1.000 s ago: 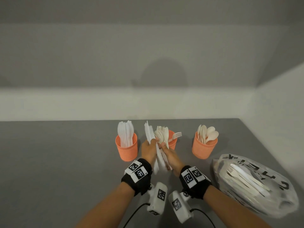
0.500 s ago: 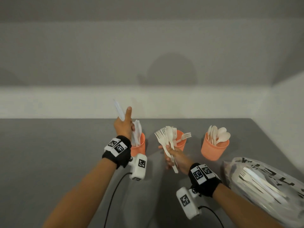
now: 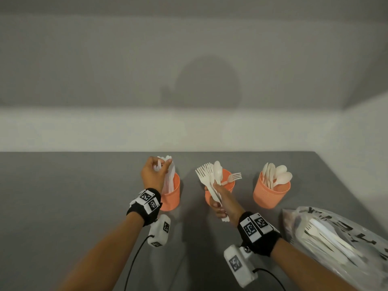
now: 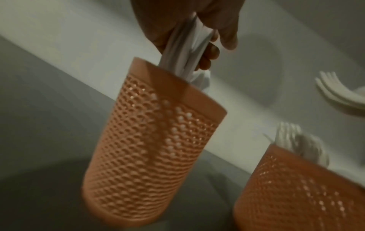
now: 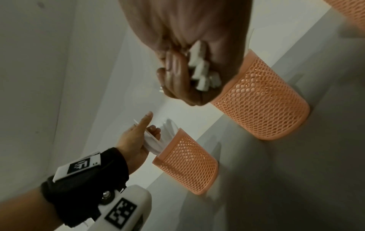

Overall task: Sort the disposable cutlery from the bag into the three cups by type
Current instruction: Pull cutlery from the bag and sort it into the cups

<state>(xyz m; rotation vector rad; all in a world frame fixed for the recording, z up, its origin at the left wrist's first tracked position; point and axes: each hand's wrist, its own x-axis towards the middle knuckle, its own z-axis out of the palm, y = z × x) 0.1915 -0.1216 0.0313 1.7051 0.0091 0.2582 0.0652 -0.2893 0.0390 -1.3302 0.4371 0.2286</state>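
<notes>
Three orange mesh cups stand in a row on the grey table. My left hand (image 3: 156, 172) (image 4: 199, 39) grips white knives (image 4: 183, 51) whose lower ends are inside the left cup (image 3: 171, 194) (image 4: 150, 140). My right hand (image 3: 220, 201) (image 5: 189, 73) grips a fan of white forks (image 3: 204, 175) with one spoon (image 3: 218, 172) among them, in front of the middle cup (image 3: 227, 181), which holds a fork. The right cup (image 3: 270, 193) holds spoons. The handle ends (image 5: 203, 73) stick out below my right fist.
A clear plastic bag (image 3: 336, 240) with black print lies at the right front and holds more white cutlery. A white wall runs along the table's far edge, and another wall closes the right side. Cables trail from both wrist cameras.
My left hand carried the knives left from the shared bundle, raised them, then lowered them into the left cup. My right hand kept the forks and spoon near the middle cup.
</notes>
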